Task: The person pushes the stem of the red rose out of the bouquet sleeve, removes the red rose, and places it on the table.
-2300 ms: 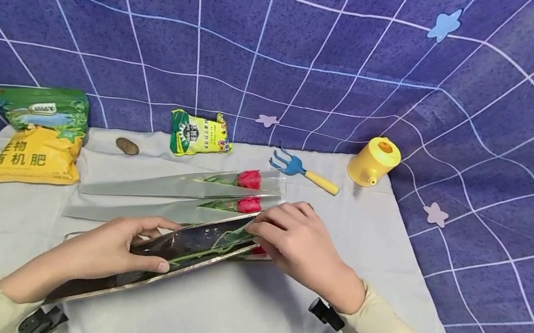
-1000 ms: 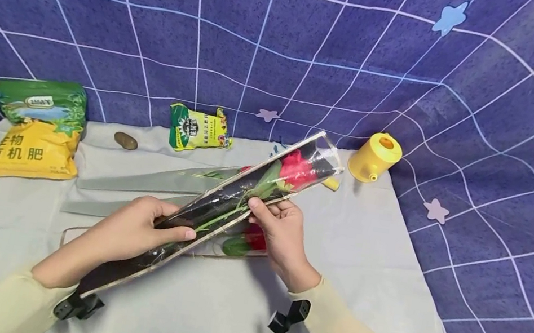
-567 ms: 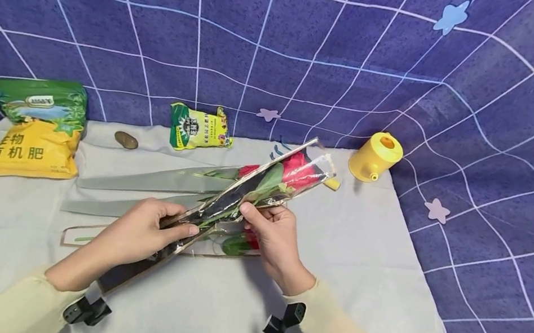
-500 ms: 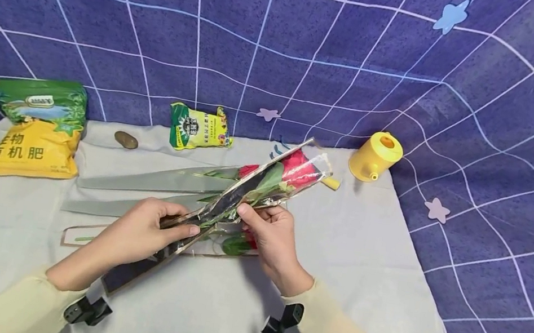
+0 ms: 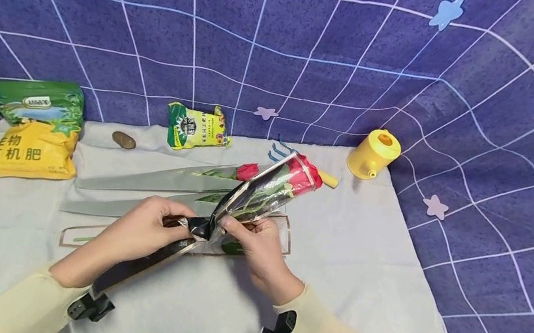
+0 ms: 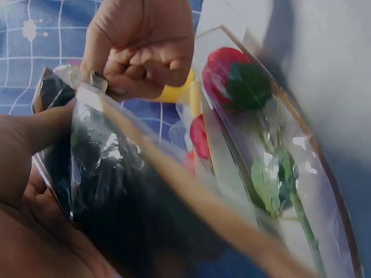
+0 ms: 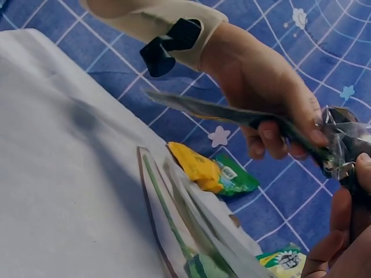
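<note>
A red rose (image 5: 304,175) lies in a clear sleeve (image 5: 255,196) with a black back and pale gold edges, held slantwise over the table. My left hand (image 5: 147,232) grips the lower half of the sleeve, thumb on top. Right beside it, my right hand (image 5: 262,254) pinches the sleeve below the bloom. Between the hands the wrap is creased and gathered into a narrow neck. In the left wrist view the black wrap (image 6: 116,174) folds across the left fingers. Beneath lies another rose sleeve (image 5: 285,234) with a brown border, partly covered.
Two grey-backed rose sleeves (image 5: 142,182) lie behind the hands. Along the back stand a yellow-green bag (image 5: 30,156), a brown stone-like lump (image 5: 124,140), a small packet (image 5: 198,128), a hand rake (image 5: 329,179) partly behind the rose, and a yellow watering can (image 5: 373,154).
My right hand has moved from the bloom end down to the middle of the sleeve, nearer my left hand. The sleeve, smooth a second ago, is now pinched in and bent there.
</note>
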Action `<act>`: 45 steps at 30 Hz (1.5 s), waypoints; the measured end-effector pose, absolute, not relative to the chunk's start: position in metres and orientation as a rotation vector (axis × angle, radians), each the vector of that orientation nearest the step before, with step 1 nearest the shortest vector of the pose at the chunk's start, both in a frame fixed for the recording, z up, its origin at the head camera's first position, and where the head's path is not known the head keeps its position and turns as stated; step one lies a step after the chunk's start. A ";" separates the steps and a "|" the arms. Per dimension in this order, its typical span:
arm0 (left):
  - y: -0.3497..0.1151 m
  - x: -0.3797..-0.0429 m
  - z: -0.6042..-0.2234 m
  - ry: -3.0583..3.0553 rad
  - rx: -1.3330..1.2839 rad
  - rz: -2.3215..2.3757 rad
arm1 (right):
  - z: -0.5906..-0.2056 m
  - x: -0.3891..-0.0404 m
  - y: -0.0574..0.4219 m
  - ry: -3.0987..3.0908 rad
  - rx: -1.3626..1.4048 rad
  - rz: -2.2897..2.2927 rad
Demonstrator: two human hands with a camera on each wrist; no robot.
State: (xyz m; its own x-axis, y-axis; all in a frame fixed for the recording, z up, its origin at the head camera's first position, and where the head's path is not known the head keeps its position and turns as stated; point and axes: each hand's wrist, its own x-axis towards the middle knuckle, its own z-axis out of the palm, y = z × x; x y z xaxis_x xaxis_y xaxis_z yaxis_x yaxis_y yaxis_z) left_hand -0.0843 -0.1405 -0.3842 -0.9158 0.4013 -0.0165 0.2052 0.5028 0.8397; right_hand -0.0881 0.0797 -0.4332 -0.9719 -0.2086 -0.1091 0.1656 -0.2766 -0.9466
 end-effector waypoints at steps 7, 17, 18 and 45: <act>-0.150 -0.085 -0.383 2.499 0.543 1.340 | -0.430 -0.091 0.088 1.738 -0.069 -2.338; -0.155 -0.086 -0.378 2.567 0.567 1.304 | -0.425 -0.095 0.090 1.660 0.011 -2.454; -0.155 -0.086 -0.379 2.568 0.561 1.310 | -0.424 -0.095 0.090 1.655 0.016 -2.464; -0.158 -0.087 -0.378 2.595 0.582 1.214 | -0.419 -0.104 0.110 1.647 0.010 -2.468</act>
